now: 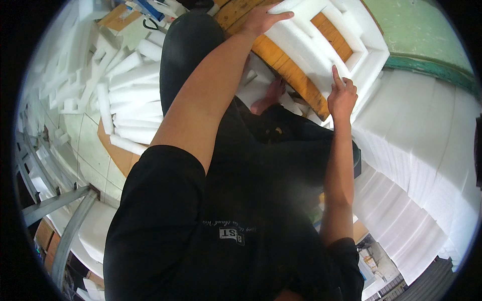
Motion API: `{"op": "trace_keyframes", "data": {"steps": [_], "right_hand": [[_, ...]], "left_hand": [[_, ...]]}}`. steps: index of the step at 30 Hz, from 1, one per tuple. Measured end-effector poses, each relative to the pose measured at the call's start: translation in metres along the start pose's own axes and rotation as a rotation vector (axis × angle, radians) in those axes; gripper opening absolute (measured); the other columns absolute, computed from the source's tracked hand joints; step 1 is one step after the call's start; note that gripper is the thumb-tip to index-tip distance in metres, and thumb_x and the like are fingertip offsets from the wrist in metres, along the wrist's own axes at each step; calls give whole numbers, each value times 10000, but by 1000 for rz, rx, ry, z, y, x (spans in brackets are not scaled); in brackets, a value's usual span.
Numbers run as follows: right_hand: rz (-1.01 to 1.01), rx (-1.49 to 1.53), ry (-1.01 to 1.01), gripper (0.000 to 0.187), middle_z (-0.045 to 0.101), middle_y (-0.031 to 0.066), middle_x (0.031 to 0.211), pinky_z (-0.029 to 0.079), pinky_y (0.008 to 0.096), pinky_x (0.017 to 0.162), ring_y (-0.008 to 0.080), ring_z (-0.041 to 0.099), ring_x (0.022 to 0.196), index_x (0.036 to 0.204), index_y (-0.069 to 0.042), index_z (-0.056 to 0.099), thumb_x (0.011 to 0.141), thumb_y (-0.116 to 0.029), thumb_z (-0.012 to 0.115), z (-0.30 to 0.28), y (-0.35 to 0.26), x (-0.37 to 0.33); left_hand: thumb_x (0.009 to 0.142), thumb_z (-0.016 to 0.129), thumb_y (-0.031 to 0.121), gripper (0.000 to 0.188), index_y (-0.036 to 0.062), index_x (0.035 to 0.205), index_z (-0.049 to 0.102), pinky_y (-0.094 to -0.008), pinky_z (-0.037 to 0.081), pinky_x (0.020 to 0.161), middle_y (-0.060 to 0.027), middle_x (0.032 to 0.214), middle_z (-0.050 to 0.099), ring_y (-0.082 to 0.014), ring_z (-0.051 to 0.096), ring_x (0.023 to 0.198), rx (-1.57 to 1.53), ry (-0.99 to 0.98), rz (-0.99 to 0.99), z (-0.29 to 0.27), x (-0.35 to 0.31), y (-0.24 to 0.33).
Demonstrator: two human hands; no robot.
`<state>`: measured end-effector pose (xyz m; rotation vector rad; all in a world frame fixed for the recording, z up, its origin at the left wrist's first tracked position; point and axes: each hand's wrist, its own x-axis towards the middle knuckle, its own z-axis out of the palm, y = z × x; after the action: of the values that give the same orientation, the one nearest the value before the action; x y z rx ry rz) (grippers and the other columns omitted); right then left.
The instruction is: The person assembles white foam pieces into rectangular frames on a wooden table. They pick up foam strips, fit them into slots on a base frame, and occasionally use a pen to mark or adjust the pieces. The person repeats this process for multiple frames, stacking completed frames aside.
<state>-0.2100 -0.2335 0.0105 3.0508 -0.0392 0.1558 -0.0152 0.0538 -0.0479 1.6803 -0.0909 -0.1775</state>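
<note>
A thick white foam frame (306,42) with a rectangular opening lies over a worn wooden board (286,62); wood shows through the opening. My left hand (263,20) is at the frame's far left end, thumb stretched over the foam and the other fingers partly hidden around its edge. At the near right corner, my right hand (344,98) grips the same frame, its index finger straight along the foam and the other fingers curled. More white foam shows under and beside the frame on the right.
Tall stacks of white foam sheets (416,120) stand close on my right. Foam strips (133,105) lie piled on cardboard at the left, with loose offcuts beyond. Black-handled scissors (149,23) lie at the far left. A metal rack (75,200) stands at the lower left.
</note>
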Motion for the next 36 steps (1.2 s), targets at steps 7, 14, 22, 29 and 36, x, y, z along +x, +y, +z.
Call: {"op": "trace_keyframes", "data": {"steps": [7,14,22,29,36], "right_hand": [[11,13,-4,603,639,152,1234,471,491,971,339,615,1119,1468,-388,599,942,-95,638,6,0,4],[31,3,-9,613,635,124,1252,472,492,981,324,608,1141,1451,-440,601,936,-109,642,19,5,4],[40,37,-5,629,645,97,1269,484,515,980,326,608,1133,1446,-432,610,903,-116,636,23,7,4],[151,353,215,431,659,150,1256,494,491,1007,352,607,1178,1390,-300,675,958,-287,674,-9,60,-2],[537,840,189,512,720,218,1115,548,453,959,364,705,1002,1374,-251,679,895,-424,734,59,161,-9]], "left_hand": [[789,899,328,753,-36,1382,610,-368,470,1062,-197,1333,681,-306,635,1219,-53,12,156,4,-6,-7],[805,880,367,777,-22,1410,584,-406,463,1073,-219,1352,663,-342,614,1242,6,15,222,9,0,-24],[835,825,453,691,-5,1324,656,-424,522,988,-237,1236,708,-360,672,1145,291,14,157,8,12,-28],[909,701,558,823,225,1596,394,-683,166,1225,-115,1650,383,-365,311,1534,781,163,556,36,-18,5],[970,659,297,630,333,1562,446,-770,107,1199,-63,1643,398,-344,316,1538,1139,-642,1010,165,-89,77]]}}
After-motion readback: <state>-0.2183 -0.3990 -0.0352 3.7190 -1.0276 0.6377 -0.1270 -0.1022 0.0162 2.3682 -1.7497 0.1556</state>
